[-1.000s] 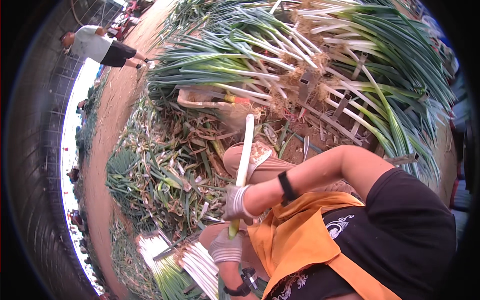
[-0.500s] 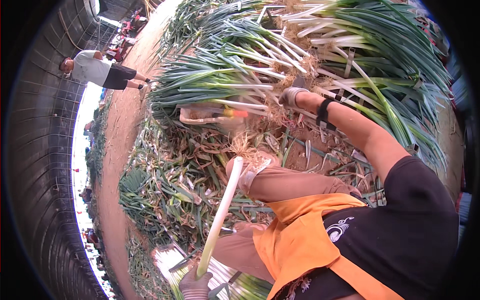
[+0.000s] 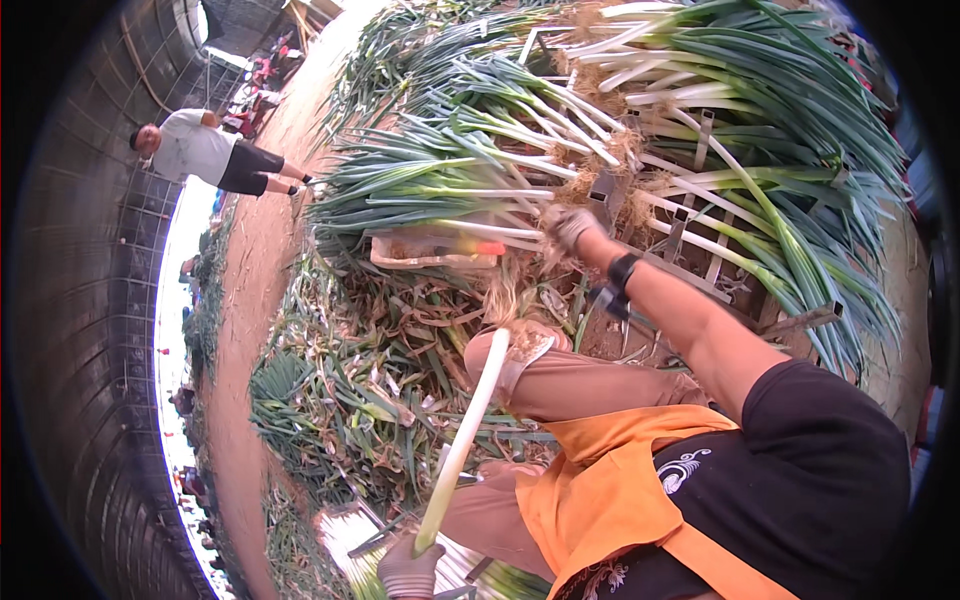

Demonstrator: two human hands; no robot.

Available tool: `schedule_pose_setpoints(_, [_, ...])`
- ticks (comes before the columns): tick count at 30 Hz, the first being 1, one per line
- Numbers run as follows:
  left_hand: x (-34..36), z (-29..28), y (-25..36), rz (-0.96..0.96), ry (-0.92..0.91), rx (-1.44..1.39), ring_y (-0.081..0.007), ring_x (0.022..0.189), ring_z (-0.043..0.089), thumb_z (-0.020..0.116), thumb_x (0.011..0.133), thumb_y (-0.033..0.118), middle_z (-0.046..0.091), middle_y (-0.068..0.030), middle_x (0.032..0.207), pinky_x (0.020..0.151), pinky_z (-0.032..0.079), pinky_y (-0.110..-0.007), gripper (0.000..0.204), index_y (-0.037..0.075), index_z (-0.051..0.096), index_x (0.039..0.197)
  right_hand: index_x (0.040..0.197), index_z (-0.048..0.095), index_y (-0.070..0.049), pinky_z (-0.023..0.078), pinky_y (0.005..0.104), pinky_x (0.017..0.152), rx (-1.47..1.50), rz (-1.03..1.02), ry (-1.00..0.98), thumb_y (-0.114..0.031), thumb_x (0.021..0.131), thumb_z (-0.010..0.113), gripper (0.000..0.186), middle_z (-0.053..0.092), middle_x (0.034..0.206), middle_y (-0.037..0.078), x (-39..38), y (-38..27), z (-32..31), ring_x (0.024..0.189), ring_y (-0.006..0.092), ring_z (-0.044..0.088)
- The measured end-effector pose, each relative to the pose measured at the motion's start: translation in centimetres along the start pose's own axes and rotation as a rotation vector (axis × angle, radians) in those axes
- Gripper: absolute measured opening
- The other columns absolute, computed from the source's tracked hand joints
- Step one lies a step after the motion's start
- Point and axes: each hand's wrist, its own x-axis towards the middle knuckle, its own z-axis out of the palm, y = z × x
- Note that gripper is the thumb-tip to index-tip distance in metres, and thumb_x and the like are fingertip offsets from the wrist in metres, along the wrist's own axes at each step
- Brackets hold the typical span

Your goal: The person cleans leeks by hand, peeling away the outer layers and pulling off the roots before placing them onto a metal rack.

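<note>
Running down the 9 o'clock side, a bare dirt path (image 3: 238,300) gives the widest open room, well apart from both hands. Closer in, space narrows: a pale tray (image 3: 425,263) shows its rim toward 10 o'clock, metal frame bars (image 3: 805,319) jut out at 3 o'clock, and heaped trimmings (image 3: 335,420) fill 8 o'clock. Between tray and knee (image 3: 530,375) lies a small gap above loose leaves. Near 2 o'clock, the gloved right hand (image 3: 573,228) reaches in beside the piled leeks (image 3: 770,115); I cannot tell whether its blurred fingers are spread or closed. At 7 o'clock, the gloved left hand (image 3: 408,570) is wrapped around the held leek (image 3: 465,440), which slants up toward the centre, straight and smooth, pale green near the grip, clean white higher, ending in blurred tan roots (image 3: 503,303).
</note>
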Motion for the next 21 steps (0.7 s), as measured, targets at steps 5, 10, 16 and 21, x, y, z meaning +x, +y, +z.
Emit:
schedule_pose_setpoints(5, [0.4, -2.7, 0.0, -0.005, 0.065, 0.275, -0.0279, 0.079, 0.060, 0.068, 0.066, 0.026, 0.063, -0.0162, 0.085, 0.072, 0.045, -0.035, 0.036, 0.007, 0.063, 0.097, 0.080, 0.062, -0.003, 0.047, 0.0380, 0.060, 0.264, -0.338, -0.049, -0.010, 0.073, 0.053, 0.013, 0.060, 0.071, 0.014, -3.5, 4.0, 8.3, 0.068, 0.0280, 0.058])
schedule_pose_setpoints(10, [2.2, -2.1, 3.6, 0.014, 0.035, 0.397, -0.0294, 0.076, 0.059, 0.066, 0.069, 0.026, 0.063, -0.0151, 0.082, 0.069, 0.045, -0.036, 0.031, 0.008, 0.063, 0.093, 0.076, 0.063, -0.006, 0.047, 0.0387, 0.052, 0.270, -0.278, -0.432, -0.015, 0.064, 0.063, 0.015, 0.060, 0.069, 0.013, 0.0, -11.1, -7.6, 0.065, 0.0303, 0.060])
schedule_pose_setpoints(16, [3.1, -2.9, 14.0, 0.869, 0.248, 0.713, -0.0252, 0.061, 0.058, 0.064, 0.071, 0.027, 0.060, -0.0129, 0.069, 0.056, 0.045, -0.034, 0.022, 0.007, 0.062, 0.082, 0.088, 0.062, -0.012, 0.049, 0.0387, 0.064, 0.567, -0.603, -0.446, -0.026, 0.058, 0.072, 0.034, 0.062, 0.073, 0.009, -6.8, -20.7, -14.9, 0.072, 0.0284, 0.061])
schedule_pose_setpoints(21, [3.1, -3.7, 20.0, 1.122, 0.823, 0.722, -0.0285, 0.091, 0.057, 0.068, 0.059, 0.008, 0.062, -0.0148, 0.093, 0.089, 0.040, -0.039, 0.043, 0.003, 0.060, 0.101, 0.083, 0.065, -0.013, 0.049, 0.0357, 0.061, 0.770, -0.140, -0.466, -0.023, 0.064, 0.065, 0.020, 0.064, 0.071, 0.008, -6.8, -15.6, -20.4, 0.067, 0.0249, 0.062])
